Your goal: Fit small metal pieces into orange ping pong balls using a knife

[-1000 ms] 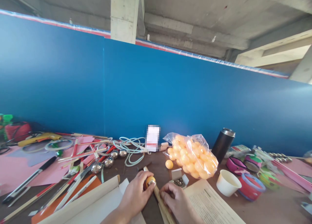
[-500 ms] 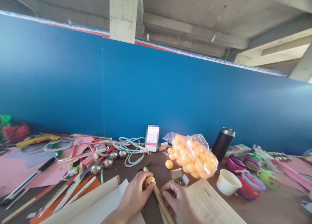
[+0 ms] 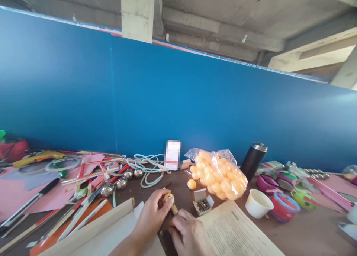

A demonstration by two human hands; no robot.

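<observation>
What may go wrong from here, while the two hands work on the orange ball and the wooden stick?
The orange ball, pinched by the left hand at the end of the wooden stick, may slip and roll into the clutter. The right hand, on the stick, is close to the open box of small metal parts and might tip it over.

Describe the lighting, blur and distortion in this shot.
Head view: the wide-angle lens slants the blue wall and stretches the corners; daylight comes from the upper right, with glare on the bag of orange balls; a white box is pixelated; the left hand, pinching an orange ball, and the right hand, over the wooden stick, look slightly soft.
</observation>
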